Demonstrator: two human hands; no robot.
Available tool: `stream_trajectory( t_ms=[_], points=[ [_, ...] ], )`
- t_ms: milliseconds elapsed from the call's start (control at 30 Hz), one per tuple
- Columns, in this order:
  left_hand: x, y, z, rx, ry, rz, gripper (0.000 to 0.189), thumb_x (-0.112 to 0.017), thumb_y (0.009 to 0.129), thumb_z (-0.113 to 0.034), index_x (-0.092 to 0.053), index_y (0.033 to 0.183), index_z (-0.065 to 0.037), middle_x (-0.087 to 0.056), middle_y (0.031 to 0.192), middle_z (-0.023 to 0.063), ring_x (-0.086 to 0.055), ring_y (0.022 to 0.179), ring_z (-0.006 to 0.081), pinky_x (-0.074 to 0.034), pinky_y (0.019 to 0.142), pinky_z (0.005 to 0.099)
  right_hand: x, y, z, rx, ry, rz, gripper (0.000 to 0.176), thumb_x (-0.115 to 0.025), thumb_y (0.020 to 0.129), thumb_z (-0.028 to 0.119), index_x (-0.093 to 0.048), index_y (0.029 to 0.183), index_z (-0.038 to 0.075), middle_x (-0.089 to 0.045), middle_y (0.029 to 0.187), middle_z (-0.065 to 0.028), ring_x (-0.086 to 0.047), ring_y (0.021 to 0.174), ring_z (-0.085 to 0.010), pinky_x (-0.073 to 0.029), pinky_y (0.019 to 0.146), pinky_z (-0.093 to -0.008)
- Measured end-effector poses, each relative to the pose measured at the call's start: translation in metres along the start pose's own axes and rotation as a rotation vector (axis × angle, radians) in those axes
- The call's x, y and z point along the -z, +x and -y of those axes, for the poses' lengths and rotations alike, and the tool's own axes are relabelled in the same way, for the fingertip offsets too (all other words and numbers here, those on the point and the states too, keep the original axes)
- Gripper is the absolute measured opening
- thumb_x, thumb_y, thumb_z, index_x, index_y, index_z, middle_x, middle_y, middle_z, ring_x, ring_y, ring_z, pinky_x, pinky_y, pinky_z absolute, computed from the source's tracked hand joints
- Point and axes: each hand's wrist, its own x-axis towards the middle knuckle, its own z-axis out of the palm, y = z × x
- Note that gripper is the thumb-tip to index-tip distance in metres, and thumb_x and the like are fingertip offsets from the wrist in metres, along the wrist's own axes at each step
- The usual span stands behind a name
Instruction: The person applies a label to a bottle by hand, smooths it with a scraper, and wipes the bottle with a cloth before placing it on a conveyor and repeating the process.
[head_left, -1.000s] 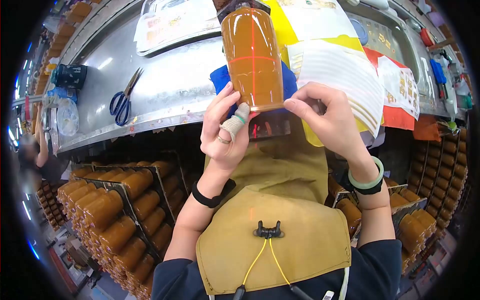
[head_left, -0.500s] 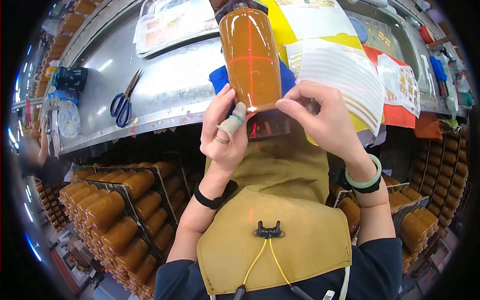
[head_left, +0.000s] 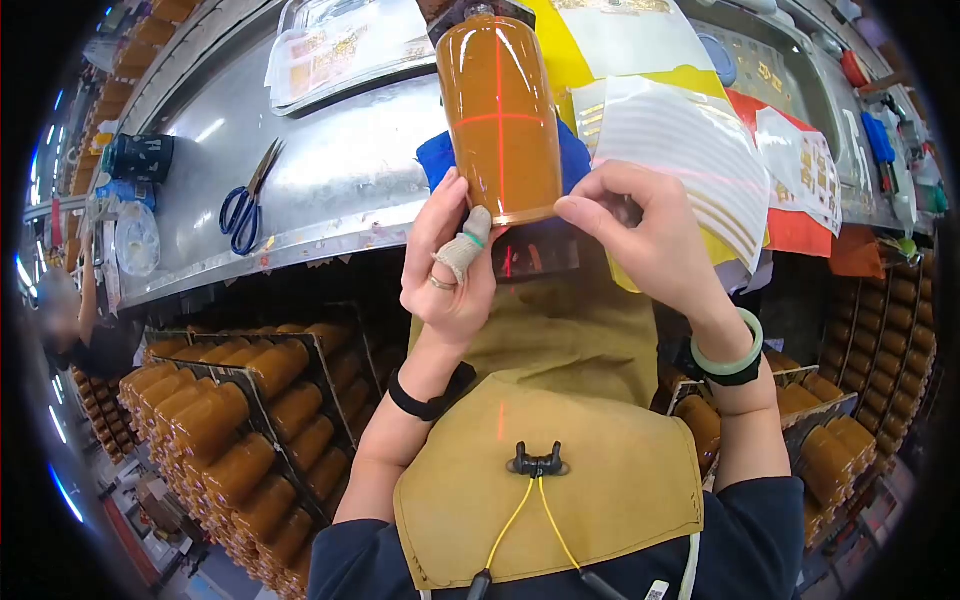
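A glossy amber-brown bottle (head_left: 500, 120) lies with its neck pointing away from me and its base towards me. Red light lines cross on its side, and a thin gold band (head_left: 528, 215) runs along the base edge. My left hand (head_left: 450, 255) grips the bottle's lower left, a fabric cover with a green band on one fingertip pressed at the base. At the lower right edge, my right hand (head_left: 640, 225) is closed, thumb and forefinger against the bottle; anything thin pinched there is hidden. Blue cloth (head_left: 435, 158) shows under the bottle.
Blue-handled scissors (head_left: 245, 210) lie on the metal bench (head_left: 330, 150), below a tray (head_left: 350, 50) of decal sheets. To the right are a sheet with curved gold strips (head_left: 680, 150) and red paper (head_left: 790, 230). Racks of brown bottles (head_left: 210, 420) stand below; another person (head_left: 100, 335) is at far left.
The bottle has shifted very slightly to the left, and the gold band at its base shows more clearly. Both hands stay almost in place.
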Motion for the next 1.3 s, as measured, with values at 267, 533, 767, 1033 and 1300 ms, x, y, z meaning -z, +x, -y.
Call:
stream_trajectory(
  t_ms=[267, 533, 767, 1033, 1300],
  points=[
    [0.002, 0.024, -0.018, -0.288, 0.375, 0.138, 0.046, -0.079, 0.083, 0.006, -0.066, 0.125, -0.008, -0.069, 0.122, 0.0188, -0.066, 0.114, 0.0364, -0.058, 0.095, 0.0423, 0.0, 0.003, -0.003, 0.002, -0.054, 0.001, 0.023, -0.074, 0.09, 0.019, -0.074, 0.091, -0.004, -0.073, 0.081, -0.0149, -0.068, 0.072, -0.0204, -0.054, 0.071, -0.0331],
    [0.001, -0.001, -0.004, 0.05, 0.064, -0.033, 0.04, -0.074, 0.087, 0.009, -0.066, 0.123, -0.007, -0.07, 0.12, 0.0187, -0.069, 0.11, 0.0386, -0.059, 0.092, 0.043, -0.01, 0.002, -0.006, 0.092, -0.002, -0.023, 0.018, -0.076, 0.09, 0.016, -0.071, 0.084, 0.0, -0.062, 0.07, 0.0005, -0.047, 0.064, -0.0071, -0.037, 0.058, -0.0256],
    [0.001, 0.015, -0.016, -0.252, 0.302, 0.048, 0.042, -0.074, 0.091, 0.0, -0.057, 0.128, 0.012, -0.062, 0.132, 0.0196, -0.058, 0.128, 0.036, -0.056, 0.097, 0.0443, -0.008, 0.002, -0.009, 0.083, 0.032, -0.023, 0.018, -0.076, 0.089, 0.016, -0.071, 0.084, 0.0, -0.063, 0.071, 0.0002, -0.047, 0.064, -0.0072, -0.036, 0.057, -0.0259],
    [-0.003, 0.007, -0.01, -0.028, 0.046, 0.024, 0.039, -0.07, 0.088, 0.012, -0.064, 0.125, 0.005, -0.065, 0.128, 0.0173, -0.065, 0.121, 0.0331, -0.055, 0.104, 0.0432, -0.006, 0.005, -0.026, -0.047, 0.125, -0.044, 0.02, -0.075, 0.091, 0.017, -0.066, 0.098, 0.001, -0.062, 0.079, 0.0002, -0.052, 0.071, -0.0072, -0.044, 0.066, -0.025],
    [-0.003, 0.004, -0.012, 0.091, -0.005, -0.024, 0.032, -0.072, 0.086, 0.012, -0.071, 0.117, 0.003, -0.067, 0.127, 0.0158, -0.066, 0.12, 0.0301, -0.056, 0.102, 0.0418, -0.022, 0.01, -0.027, -0.093, 0.441, 0.056, 0.016, -0.073, 0.095, 0.014, -0.061, 0.096, 0.003, -0.061, 0.086, 0.0037, -0.052, 0.079, -0.0025, -0.041, 0.07, -0.0208]
  ],
)
